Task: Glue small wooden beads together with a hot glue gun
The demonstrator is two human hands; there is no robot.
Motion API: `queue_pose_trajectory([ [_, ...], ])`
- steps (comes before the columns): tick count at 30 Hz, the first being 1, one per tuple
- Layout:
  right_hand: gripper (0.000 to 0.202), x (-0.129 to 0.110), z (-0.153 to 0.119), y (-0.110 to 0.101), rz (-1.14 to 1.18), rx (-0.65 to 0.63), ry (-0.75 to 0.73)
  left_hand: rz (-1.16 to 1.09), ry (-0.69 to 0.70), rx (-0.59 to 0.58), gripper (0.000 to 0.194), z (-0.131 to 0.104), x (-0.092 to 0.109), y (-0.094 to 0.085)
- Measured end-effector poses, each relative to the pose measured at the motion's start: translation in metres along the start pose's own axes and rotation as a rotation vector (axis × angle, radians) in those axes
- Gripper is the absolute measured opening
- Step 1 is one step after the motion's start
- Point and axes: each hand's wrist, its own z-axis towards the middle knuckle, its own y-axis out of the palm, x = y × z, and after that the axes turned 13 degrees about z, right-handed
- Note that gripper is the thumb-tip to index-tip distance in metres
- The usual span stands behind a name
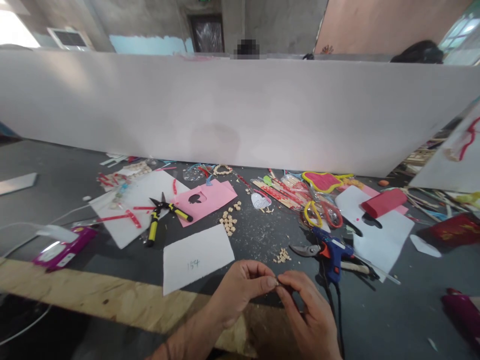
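My left hand [247, 287] and my right hand [305, 305] meet fingertip to fingertip above the near edge of the dark table. Both are closed in a pinch around a tiny pale piece [277, 283], mostly covered by the fingers; its kind I cannot make out. Just beyond them lies a small heap of short wooden bits [282, 256]. Farther left is a pile of beige wooden pieces [228, 221]. A white paper marked with handwriting [198, 255] rests left of my hands. Pruning shears [307, 250] and a blue glue gun [335, 252] lie to the right.
Yellow-handled pliers [153, 225] lie by pink paper [206, 200]. A purple device [67, 247] with cables is at left. Red-and-yellow scissors [318, 212], patterned sticks [277, 192] and a red roll [384, 202] lie to the right. A white partition [240, 110] stands behind.
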Motion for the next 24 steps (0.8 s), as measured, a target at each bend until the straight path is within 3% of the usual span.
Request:
queue_pose_trajectory([
  [8,0.008,-0.0036,0.0031,0.0001,0.0,-0.011,0.029,0.001,-0.005,0.016,0.029,0.0013,0.0005,-0.0016],
  [15,0.017,-0.0012,0.0001,-0.0025,-0.002,-0.07,-0.032,-0.013,-0.002,0.001,0.026,0.0006,-0.0003,-0.0021],
  [24,0.011,-0.0023,-0.0059,-0.0015,-0.04,-0.039,0.023,-0.019,0.042,0.009,0.033,-0.0025,-0.0025,-0.0026],
])
